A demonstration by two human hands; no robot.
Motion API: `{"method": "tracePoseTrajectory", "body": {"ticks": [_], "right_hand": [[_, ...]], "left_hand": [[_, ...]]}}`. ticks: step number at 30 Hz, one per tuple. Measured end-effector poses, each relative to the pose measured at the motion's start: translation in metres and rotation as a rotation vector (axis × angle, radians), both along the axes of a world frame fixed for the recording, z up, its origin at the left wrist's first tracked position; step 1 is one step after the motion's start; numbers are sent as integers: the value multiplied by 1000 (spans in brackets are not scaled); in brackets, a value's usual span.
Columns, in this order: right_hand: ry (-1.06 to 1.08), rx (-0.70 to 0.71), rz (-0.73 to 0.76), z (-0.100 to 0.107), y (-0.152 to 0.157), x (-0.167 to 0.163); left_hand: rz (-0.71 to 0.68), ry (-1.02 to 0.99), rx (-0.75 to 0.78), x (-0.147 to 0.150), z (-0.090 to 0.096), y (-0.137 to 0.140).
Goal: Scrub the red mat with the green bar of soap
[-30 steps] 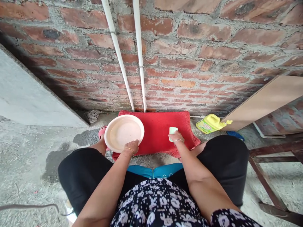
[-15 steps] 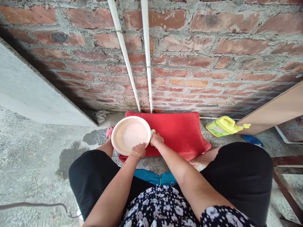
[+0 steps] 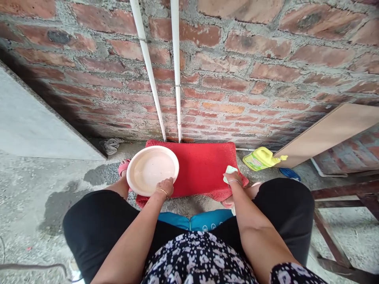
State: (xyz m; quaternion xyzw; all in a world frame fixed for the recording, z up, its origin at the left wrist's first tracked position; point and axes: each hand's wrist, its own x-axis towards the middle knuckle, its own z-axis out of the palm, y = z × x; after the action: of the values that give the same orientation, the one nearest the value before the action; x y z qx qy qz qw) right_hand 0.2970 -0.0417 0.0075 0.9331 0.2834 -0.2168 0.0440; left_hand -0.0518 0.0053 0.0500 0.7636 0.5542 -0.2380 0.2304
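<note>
A round, pale pink basin (image 3: 152, 169) with water in it stands on the left part of a red mat (image 3: 204, 169). My left hand (image 3: 166, 187) is closed on the basin's near right rim. Over the mat's right end, my right hand (image 3: 233, 178) grips a small pale green and white scrubbing brush (image 3: 229, 171), pressed to the cloth or just above it; I cannot tell which. My fingers hide part of the brush, and its underside is out of sight.
A yellow detergent jug (image 3: 260, 158) lies right of the mat, with a blue item (image 3: 289, 173) beyond it. Two white pipes (image 3: 177, 79) run down the brick wall. A grey slab (image 3: 44, 118) leans at left, a board (image 3: 322, 130) at right. A wooden frame (image 3: 340, 195) stands far right.
My right hand has moved right with the brush, from beside the basin to the mat's right end. My left hand stays on the rim. The whole view has shifted a little.
</note>
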Motion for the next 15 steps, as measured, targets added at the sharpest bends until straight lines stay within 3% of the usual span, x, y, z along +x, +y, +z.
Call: {"method": "tracePoseTrajectory", "body": {"ticks": [2, 4, 9, 12, 15], "right_hand": [[76, 76, 45, -1, 9, -24], [169, 140, 182, -5, 22, -66], [292, 87, 529, -21, 42, -169], [303, 41, 666, -25, 42, -188], [271, 15, 678, -23, 40, -168]], "left_hand": [[-4, -3, 0, 1, -1, 1], [-7, -8, 0, 2, -3, 2], [-15, -3, -8, 5, -3, 4], [-19, 13, -9, 7, -2, 4], [-15, 25, -2, 9, -2, 5]]}}
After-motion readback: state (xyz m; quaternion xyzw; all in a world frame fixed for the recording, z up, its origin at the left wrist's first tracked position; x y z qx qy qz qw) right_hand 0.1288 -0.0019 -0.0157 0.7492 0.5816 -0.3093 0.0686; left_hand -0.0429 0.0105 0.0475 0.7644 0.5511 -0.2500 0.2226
